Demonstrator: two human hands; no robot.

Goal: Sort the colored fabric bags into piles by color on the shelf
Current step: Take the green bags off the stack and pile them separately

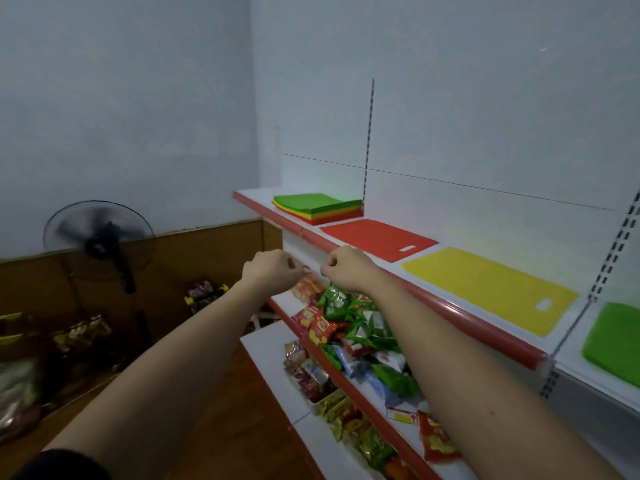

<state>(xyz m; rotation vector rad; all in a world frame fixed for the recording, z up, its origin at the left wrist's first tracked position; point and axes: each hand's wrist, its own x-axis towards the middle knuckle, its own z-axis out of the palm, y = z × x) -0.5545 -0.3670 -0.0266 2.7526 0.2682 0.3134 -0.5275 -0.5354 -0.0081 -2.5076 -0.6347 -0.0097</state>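
Note:
A mixed stack of fabric bags [320, 207], green on top with yellow and red layers below, lies at the far left of the top shelf [433, 299]. Beside it lie a flat red bag [375, 239], then a yellow bag [485, 289], then a green pile [616, 344] at the right edge. My left hand [272, 270] and my right hand [344, 266] hover side by side in front of the shelf's red edge, below the stack. Both have curled fingers and hold nothing that I can see.
Snack packets [349, 327] crowd the lower shelves under my arms. A black standing fan [100, 240] stands at the left by a wooden wall panel. More packets lie on the floor at the left. A slotted upright [369, 140] rises behind the stack.

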